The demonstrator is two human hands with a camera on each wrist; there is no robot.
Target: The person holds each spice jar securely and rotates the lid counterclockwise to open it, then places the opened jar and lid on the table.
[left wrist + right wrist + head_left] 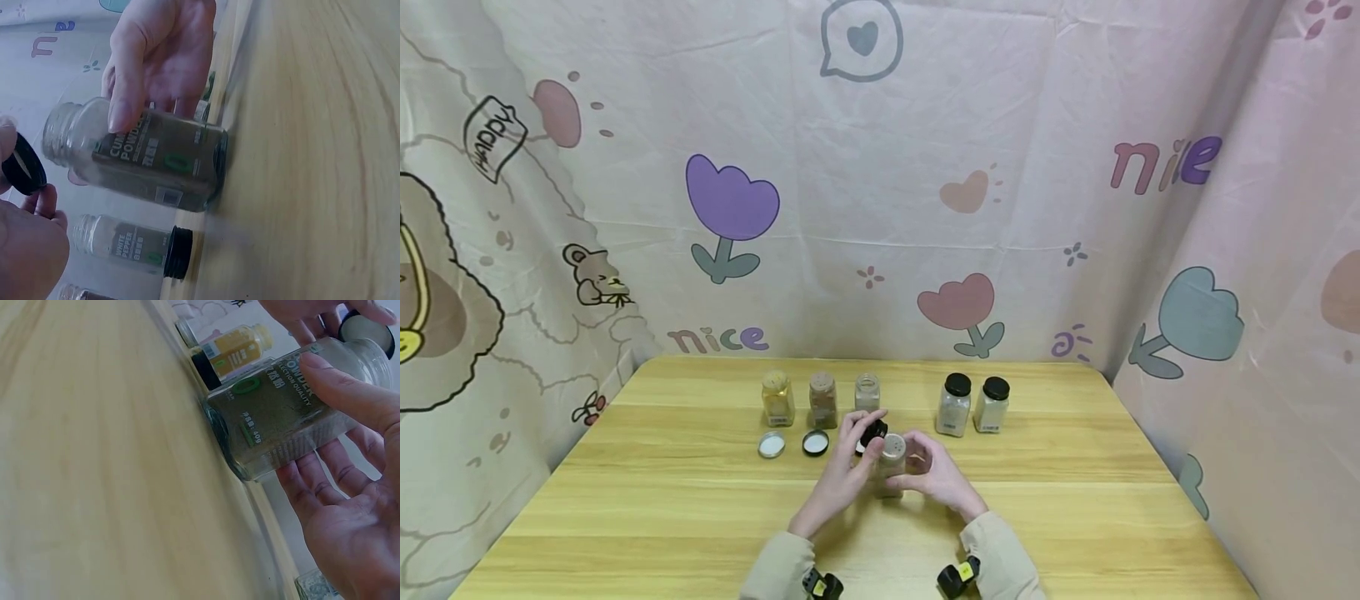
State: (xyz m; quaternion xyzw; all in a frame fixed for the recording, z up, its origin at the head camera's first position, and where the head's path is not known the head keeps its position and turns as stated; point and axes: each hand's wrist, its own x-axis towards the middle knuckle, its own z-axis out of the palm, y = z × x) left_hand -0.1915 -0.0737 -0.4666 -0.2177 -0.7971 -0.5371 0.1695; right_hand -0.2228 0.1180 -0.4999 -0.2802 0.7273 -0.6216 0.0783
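Observation:
My right hand [942, 473] grips a square glass jar [891, 486] labelled cumin powder, thumb on one side and fingers on the other. The jar stands upright, low at the table, its lid off and a perforated shaker top showing at its mouth. Its brownish contents show through the glass in the right wrist view. Beside the jar's mouth, my left hand [844, 468] pinches a black screw lid [874, 432] between thumb and fingers. In the left wrist view the lid [24, 165] is apart from the jar's threaded neck, its pale inside partly visible.
Behind the hands stand three lidless jars: one yellow [778, 402], one brown [823, 403], and white pepper [867, 392]. Lids [771, 445] [816, 442] lie before them; another is partly hidden by my left hand. Two black-capped jars [954, 408] [992, 407] stand at the back right.

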